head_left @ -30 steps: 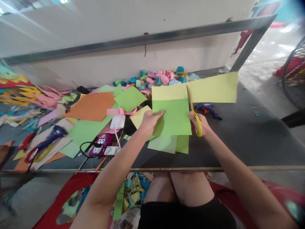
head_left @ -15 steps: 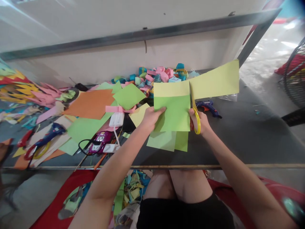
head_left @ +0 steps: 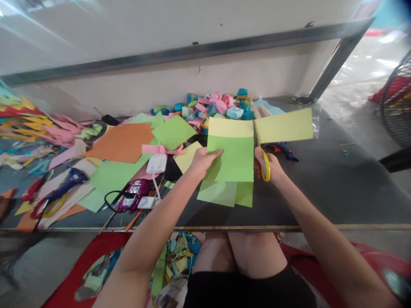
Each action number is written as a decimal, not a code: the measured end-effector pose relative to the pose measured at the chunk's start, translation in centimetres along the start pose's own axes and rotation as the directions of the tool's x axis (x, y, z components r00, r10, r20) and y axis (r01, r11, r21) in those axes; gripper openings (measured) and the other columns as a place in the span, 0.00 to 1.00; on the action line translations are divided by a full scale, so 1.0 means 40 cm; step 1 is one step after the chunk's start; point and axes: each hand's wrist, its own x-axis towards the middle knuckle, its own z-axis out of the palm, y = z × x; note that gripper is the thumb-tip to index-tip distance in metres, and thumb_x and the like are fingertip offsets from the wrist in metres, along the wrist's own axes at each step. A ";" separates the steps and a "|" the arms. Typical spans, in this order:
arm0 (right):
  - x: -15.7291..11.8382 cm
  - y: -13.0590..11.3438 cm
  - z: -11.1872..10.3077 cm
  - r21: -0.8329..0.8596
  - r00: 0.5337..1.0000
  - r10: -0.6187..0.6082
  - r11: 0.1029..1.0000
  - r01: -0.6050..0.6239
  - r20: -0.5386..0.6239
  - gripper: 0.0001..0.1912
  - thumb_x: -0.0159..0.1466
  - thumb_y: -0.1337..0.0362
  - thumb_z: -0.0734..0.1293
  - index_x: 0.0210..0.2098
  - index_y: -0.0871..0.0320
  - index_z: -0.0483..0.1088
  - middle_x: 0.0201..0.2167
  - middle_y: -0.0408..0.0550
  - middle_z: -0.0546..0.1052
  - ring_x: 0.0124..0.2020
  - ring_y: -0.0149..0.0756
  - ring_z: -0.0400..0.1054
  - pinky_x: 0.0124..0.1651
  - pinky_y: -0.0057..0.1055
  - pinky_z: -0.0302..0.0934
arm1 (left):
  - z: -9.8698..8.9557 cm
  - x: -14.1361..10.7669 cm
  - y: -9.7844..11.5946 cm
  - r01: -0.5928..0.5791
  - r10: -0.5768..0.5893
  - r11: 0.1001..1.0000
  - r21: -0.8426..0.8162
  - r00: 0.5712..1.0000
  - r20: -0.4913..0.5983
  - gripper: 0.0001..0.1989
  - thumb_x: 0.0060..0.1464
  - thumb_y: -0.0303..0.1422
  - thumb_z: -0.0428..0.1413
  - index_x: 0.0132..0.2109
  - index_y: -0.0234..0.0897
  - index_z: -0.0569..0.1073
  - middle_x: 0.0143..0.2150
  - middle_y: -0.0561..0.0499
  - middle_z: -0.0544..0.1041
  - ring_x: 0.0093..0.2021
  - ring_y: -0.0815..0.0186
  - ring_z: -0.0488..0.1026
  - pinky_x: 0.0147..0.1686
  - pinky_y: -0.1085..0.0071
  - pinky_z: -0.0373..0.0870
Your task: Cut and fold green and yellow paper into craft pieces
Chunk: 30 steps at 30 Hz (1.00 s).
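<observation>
My left hand [head_left: 205,161] pinches the left edge of a green paper sheet [head_left: 236,158], its thumb on top. A pale yellow paper [head_left: 229,127] shows above the green one, and its right part [head_left: 285,124] sticks out past the scissors. In my right hand [head_left: 268,164] are yellow-handled scissors [head_left: 265,164], their blades upright at the right edge of the green sheet. Under the held sheets, a light green paper [head_left: 218,194] and a green one [head_left: 244,196] lie on the dark table.
Folded colored paper pieces [head_left: 216,105] are heaped at the back. A blue glue gun [head_left: 284,150] lies behind my right hand. Leftward are an orange sheet [head_left: 123,141], a purple power strip [head_left: 135,192] and another blue glue gun [head_left: 69,184]. A fan [head_left: 398,102] stands at far right.
The yellow part right of the scissors has dropped lower and tilts less. The held sheets sit slightly lower in view. Both hands keep their hold.
</observation>
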 end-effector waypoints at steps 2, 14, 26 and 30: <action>-0.001 -0.013 0.005 0.023 0.996 0.045 0.999 -0.044 -0.075 0.36 0.54 0.26 0.66 0.23 0.54 0.64 0.11 0.40 0.61 0.11 0.28 0.56 0.11 0.30 0.55 | -0.002 0.000 -0.003 -0.002 0.002 1.000 0.012 1.000 -0.001 0.17 0.38 0.37 0.74 0.36 0.34 0.82 0.37 0.42 0.85 0.36 0.54 0.82 0.44 0.53 0.79; 0.023 -0.018 0.031 0.047 0.983 0.133 0.991 -0.128 -0.123 0.32 0.54 0.32 0.72 0.20 0.55 0.65 0.09 0.41 0.62 0.08 0.30 0.56 0.08 0.30 0.52 | -0.027 0.011 -0.043 0.019 -0.018 1.000 0.013 0.998 -0.060 0.18 0.37 0.37 0.75 0.35 0.34 0.82 0.38 0.42 0.85 0.38 0.54 0.82 0.47 0.54 0.79; 0.041 -0.025 -0.038 0.212 0.972 -0.224 0.949 0.235 -0.073 0.29 0.50 0.36 0.76 0.25 0.54 0.67 0.15 0.38 0.63 0.14 0.27 0.59 0.14 0.27 0.58 | -0.134 0.054 0.021 -0.121 0.115 0.991 0.064 0.990 0.085 0.24 0.32 0.43 0.77 0.36 0.35 0.81 0.38 0.42 0.85 0.36 0.54 0.82 0.42 0.56 0.81; 0.072 -0.032 -0.040 0.284 0.934 -0.344 0.890 0.356 -0.094 0.30 0.42 0.39 0.81 0.29 0.54 0.69 0.25 0.44 0.74 0.25 0.34 0.71 0.26 0.32 0.69 | -0.107 0.048 0.098 -0.135 0.043 0.944 0.300 0.955 0.293 0.21 0.36 0.42 0.76 0.34 0.34 0.81 0.33 0.43 0.84 0.31 0.54 0.81 0.34 0.57 0.81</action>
